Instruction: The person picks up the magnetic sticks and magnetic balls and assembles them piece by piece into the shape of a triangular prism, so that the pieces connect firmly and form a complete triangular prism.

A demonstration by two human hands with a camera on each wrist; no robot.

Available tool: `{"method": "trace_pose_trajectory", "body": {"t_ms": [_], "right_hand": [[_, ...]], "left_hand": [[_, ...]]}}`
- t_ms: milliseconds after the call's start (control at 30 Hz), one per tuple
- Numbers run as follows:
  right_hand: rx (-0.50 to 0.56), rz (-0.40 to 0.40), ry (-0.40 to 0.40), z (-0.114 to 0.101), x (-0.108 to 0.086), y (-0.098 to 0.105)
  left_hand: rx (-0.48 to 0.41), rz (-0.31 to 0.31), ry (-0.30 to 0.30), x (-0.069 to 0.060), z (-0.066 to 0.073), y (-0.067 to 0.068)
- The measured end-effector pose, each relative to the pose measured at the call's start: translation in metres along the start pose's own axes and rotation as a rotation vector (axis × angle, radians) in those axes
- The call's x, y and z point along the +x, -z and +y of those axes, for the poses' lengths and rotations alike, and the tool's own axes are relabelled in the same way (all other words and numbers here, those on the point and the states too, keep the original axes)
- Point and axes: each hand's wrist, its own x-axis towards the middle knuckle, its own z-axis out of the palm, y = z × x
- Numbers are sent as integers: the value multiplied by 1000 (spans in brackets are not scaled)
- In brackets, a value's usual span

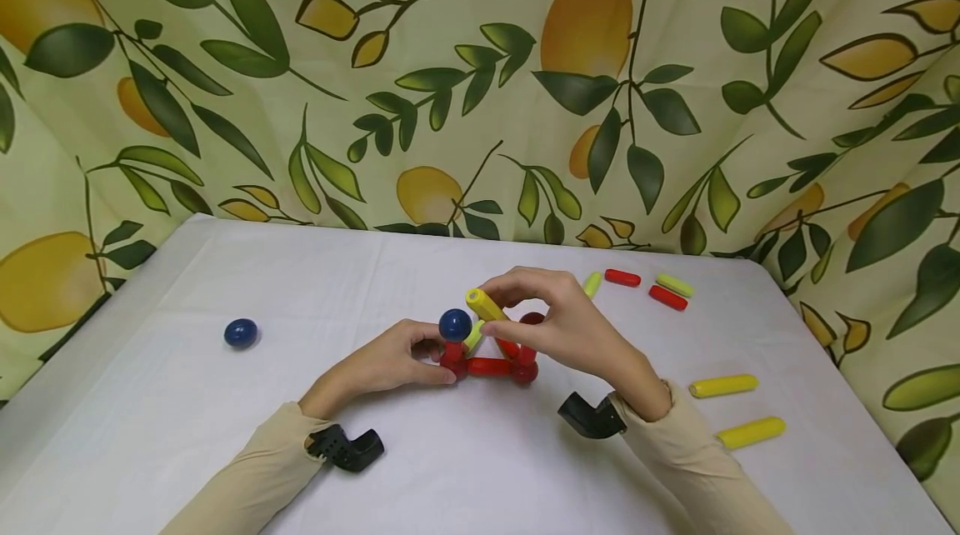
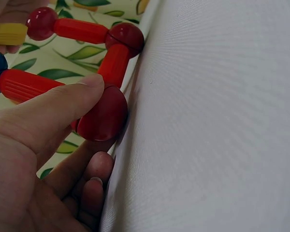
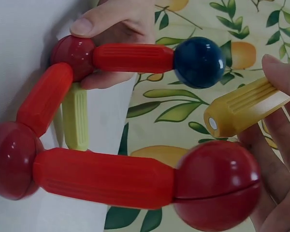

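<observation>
Head view puts the red frame point(image 1: 489, 367) on the tabletop point(image 1: 150, 402), between both hands. The left hand point(image 1: 390, 358) grips its left base ball point(image 2: 104, 116); the right hand point(image 1: 566, 318) pinches a yellow rod point(image 1: 487, 306), one end near the upper blue ball point(image 1: 455, 325). I can't tell whether that rod touches the frame.

I'd judge these pieces light and stiff, probably hard plastic: the glossy balls slick, the ribbed rod sides surer to grip. The pale disc point(image 3: 212, 124) in the rod's end may be a magnet, so I'd hold mid-length and keep both ends bare. Joints look like the weak spots; a sideways knock could pop an upright point(image 3: 133, 58) off, so the base ball is where I'd steady things.

Most room lies leftward, up to the loose blue ball point(image 1: 241, 333), which could roll if brushed. Rightward, two loose yellow rods point(image 1: 724, 386) lie by the right sleeve point(image 1: 693, 452). Beyond the frame, the tabletop's far edge meets the patterned cloth point(image 1: 300, 143).
</observation>
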Motion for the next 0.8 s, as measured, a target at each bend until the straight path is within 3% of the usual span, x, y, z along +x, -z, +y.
{"method": "trace_pose_trajectory", "body": {"t_ms": [467,667,800], "right_hand": [[-1,-33,-71,10,-2,-7],[-42,-37,-93,14,-5,-9],[-51,-44,-112,16,-8,-10]], "left_hand": [[-17,23,-15,-2,2,6],[-36,131,-24,-4,18,11],[-44,203,-117,-4,29,9]]}}
